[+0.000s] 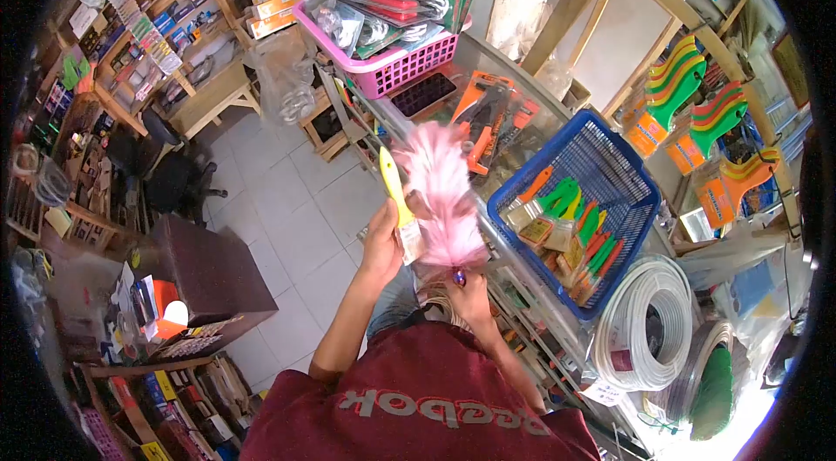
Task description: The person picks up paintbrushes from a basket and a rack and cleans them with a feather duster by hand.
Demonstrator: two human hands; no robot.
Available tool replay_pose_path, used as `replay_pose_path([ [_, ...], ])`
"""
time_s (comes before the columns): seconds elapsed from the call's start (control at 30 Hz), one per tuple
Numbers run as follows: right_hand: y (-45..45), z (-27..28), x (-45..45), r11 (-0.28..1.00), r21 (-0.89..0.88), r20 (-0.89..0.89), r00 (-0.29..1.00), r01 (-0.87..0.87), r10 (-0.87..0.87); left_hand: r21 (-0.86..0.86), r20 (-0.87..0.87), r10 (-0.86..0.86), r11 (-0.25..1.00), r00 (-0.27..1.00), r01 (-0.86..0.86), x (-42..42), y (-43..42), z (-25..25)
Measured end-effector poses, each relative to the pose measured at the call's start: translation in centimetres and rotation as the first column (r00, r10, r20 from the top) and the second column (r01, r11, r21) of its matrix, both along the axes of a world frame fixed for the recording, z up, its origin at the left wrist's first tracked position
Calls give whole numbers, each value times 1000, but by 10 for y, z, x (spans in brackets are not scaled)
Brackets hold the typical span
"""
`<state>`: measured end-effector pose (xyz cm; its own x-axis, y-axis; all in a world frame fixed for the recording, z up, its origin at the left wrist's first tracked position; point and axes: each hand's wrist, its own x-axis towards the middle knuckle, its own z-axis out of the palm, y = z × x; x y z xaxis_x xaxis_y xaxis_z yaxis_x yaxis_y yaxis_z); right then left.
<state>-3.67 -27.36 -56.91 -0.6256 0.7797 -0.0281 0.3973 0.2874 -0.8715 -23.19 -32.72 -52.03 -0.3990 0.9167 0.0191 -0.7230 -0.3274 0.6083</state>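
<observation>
My left hand (380, 245) is closed on a paintbrush with a yellow handle (394, 187), its handle pointing up and its bristles down beside the duster. My right hand (470, 297) grips the lower end of a fluffy pink duster (438, 191), which stands up in front of my chest and is partly smeared by motion. The duster's plumes are right beside the paintbrush. To the right, a blue basket (629, 167) on the glass counter holds several brushes with green, orange and red handles (562, 195).
A pink basket (405, 69) of packaged goods stands at the counter's far end, near a dark phone (423, 94) and orange-packaged tools (488, 117). White cable coils (623, 330) lie right. Paintbrushes (670, 87) hang at the upper right. A brown box (218, 278) stands left on the tiled floor (300, 226).
</observation>
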Motion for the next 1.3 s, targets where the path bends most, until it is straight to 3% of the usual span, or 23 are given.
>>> replay_pose_path([
  [0.07, -3, -3, -1, 998, 56, -56, 998, -17, 20, -159, -115, 108, 979, 987, -126, 7, 0, 7],
  [0.1, -2, -4, 1, 992, 110, -37, 997, -68, 72, -240, -8, 256, 938, 967, -250, 15, 8, 15],
  [0.13, 0, -1, 3, 980, 162, -11, 993, -118, 121, -84, -38, 108, 990, 993, -111, 4, 8, 0],
  [0.17, 4, 5, 4, 996, 25, 114, 990, -84, 81, 70, -92, -31, 997, 995, 37, -16, 5, -27],
  [0.23, 8, 15, 4, 992, -124, 168, 984, -32, 52, -163, -271, 121, 972, 955, -169, 6, 8, 30],
  [0.27, 8, 17, 2, 980, -201, 192, 981, 2, 37, -178, -312, 131, 965, 941, -194, 4, 6, 22],
  [0.33, 1, 10, 5, 996, 1, 50, 995, -86, 86, -212, -398, 134, 949, 908, -233, 4, 4, 28],
  [0.37, -1, 5, 7, 988, 107, -13, 993, -116, 118, -93, -79, 156, 982, 985, -163, 14, 18, 30],
  [0.47, 6, -13, 6, 996, 81, 27, 999, -39, 37, -261, -361, 32, 956, 932, -133, -4, 6, -7],
  [0.5, 4, -30, 7, 1000, 15, 104, 994, -21, 20, -272, -312, 25, 956, 950, -114, -4, 6, -7],
  [0.53, 2, -32, 7, 994, 93, 51, 997, -55, 50, -281, -261, 19, 955, 965, -95, 0, 8, 9],
  [0.6, -3, -27, 5, 965, 247, -49, 993, -93, 108, -101, -145, 95, 989, 985, -111, 22, 16, 47],
  [0.63, 0, -20, 5, 986, 161, -76, 996, -38, 51, -142, -264, 174, 966, 949, -217, 15, 18, 21],
  [0.7, 9, -3, 6, 998, -13, -114, 992, 54, -55, -110, -189, 67, 990, 980, -89, 8, 18, 21],
  [0.8, 4, -9, 8, 997, 73, -188, 982, 28, -14, -118, -208, 44, 991, 977, -70, 11, 15, 29],
  [0.83, 1, -23, 14, 988, 118, -3, 995, -94, 95, -84, -233, 75, 992, 970, -97, 18, 18, 36],
  [0.87, 2, -34, 18, 989, 123, 21, 997, -77, 75, -47, -254, 107, 991, 961, -122, 22, 22, 39],
  [0.9, 4, -24, 17, 990, 129, 46, 997, -61, 55, -109, -99, 94, 989, 991, -104, 17, 23, 37],
  [1.0, 3, -37, 26, 993, 115, 86, 996, -16, 6, 193, 10, -73, 979, 997, 69, -15, 13, -28],
  [1.03, -2, -31, 26, 992, 126, 50, 999, -13, 7, -205, -142, 124, 967, 982, -152, 11, 15, 22],
  [1.1, -5, -29, 32, 982, 166, 93, 993, -91, 76, -170, -165, 111, 976, 980, -139, 19, 21, 36],
  [1.2, -1, -28, 32, 992, 56, 208, 971, 110, -119, -119, -105, 177, 975, 978, -189, 18, 18, 27],
  [1.3, -10, -28, 30, 996, 93, 80, 997, 7, -14, -179, -160, 224, 951, 961, -252, 16, 19, 27],
])
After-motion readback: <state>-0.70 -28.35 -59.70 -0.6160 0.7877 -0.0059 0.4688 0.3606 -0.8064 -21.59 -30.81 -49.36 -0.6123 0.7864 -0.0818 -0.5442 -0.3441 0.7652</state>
